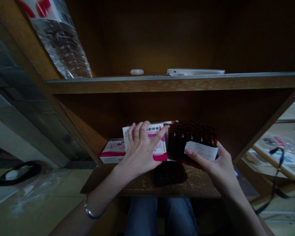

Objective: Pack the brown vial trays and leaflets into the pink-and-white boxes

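Observation:
My left hand [142, 144], with a ring and a bracelet, holds a white and pink medicine box [159, 152] on its side, its open end facing right. In my right hand [215, 164] is a tray of dark brown vials [193, 132], with a folded white leaflet [203, 150] pinned under my thumb against its front. The tray's left end meets the open end of the box; whether part of it lies inside is hard to tell. Below them another dark brown vial tray [169, 173] lies on the wooden shelf. A second pink and white box [113, 150] lies behind my left wrist.
A water bottle [61, 42] stands on the upper shelf [147, 86], with a small white case [137, 72] and a flat white device [195, 71]. A black cord [275, 180] hangs at the right. A black-rimmed basket [18, 173] sits at floor level on the left.

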A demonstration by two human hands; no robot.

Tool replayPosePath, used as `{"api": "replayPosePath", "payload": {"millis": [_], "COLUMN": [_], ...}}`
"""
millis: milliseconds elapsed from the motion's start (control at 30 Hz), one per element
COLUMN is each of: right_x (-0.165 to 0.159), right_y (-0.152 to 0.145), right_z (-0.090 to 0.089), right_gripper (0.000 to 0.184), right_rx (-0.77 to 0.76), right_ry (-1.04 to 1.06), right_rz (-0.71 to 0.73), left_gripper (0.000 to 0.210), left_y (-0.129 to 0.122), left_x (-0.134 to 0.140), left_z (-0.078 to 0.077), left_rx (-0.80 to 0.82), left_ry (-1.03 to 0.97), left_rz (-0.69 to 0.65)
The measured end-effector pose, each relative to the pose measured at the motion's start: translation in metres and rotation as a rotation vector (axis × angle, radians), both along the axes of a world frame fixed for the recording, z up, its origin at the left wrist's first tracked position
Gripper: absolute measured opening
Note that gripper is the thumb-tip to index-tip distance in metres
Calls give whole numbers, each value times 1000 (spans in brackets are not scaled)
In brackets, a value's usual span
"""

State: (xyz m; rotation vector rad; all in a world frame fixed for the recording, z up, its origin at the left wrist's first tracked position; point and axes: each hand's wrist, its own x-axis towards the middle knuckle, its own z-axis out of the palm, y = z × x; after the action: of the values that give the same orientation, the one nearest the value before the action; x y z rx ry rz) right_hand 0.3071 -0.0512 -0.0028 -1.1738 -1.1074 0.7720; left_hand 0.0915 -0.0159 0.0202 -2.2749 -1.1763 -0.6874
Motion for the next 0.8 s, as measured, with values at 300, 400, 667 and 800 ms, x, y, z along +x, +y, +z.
{"api": "replayPosePath", "payload": {"millis": [300,400,667,800], "right_x": [-5,-2,-1,-3], "right_y": [-4,-1,7,9], "right_z": [-6,-2,6,10], "right_gripper": [49,50,48,49], "right_rx": [9,-19,-18,-42], "right_ry": [-25,-9,35,27], "right_rz": [-34,35,66,158], "left_gripper": [109,100,80,83], "left_y": [-2,-4,-6,-9], "left_x": [2,3,7,12], "left_z": [0,1,0,1], "left_rx": [-30,24,181,205], "left_ry": [21,28,39,26], "left_rz": [37,-15,-84,-117]}}
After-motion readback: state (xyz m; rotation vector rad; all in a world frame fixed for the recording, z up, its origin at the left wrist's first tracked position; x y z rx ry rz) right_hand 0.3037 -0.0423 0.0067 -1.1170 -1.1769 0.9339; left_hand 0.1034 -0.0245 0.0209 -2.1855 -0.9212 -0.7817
